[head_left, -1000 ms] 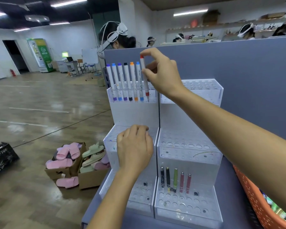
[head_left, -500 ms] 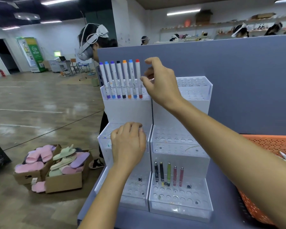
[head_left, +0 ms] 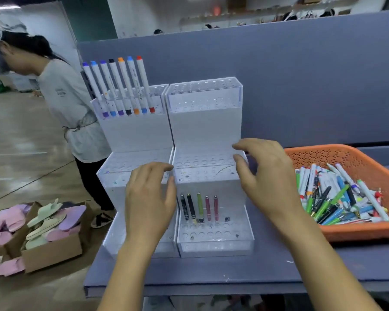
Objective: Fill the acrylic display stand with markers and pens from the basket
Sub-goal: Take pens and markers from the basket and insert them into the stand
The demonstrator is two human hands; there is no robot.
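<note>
- The right hand (head_left: 265,180) hovers empty, fingers loosely spread, before the acrylic display stand (head_left: 204,131); the left hand (head_left: 148,198) is relaxed and holds nothing.
- Likely between placements: next, reach to the orange basket (head_left: 357,230) just right of the stand and pinch one of the loose markers and pens (head_left: 337,198).
- Most holes in the stand are unfilled.

Holds left grip (head_left: 148,198) and right grip (head_left: 270,182), fingers relaxed, before acrylic stand (head_left: 204,129) bearing 7 markers (head_left: 121,86) and 5 pens (head_left: 200,207).
</note>
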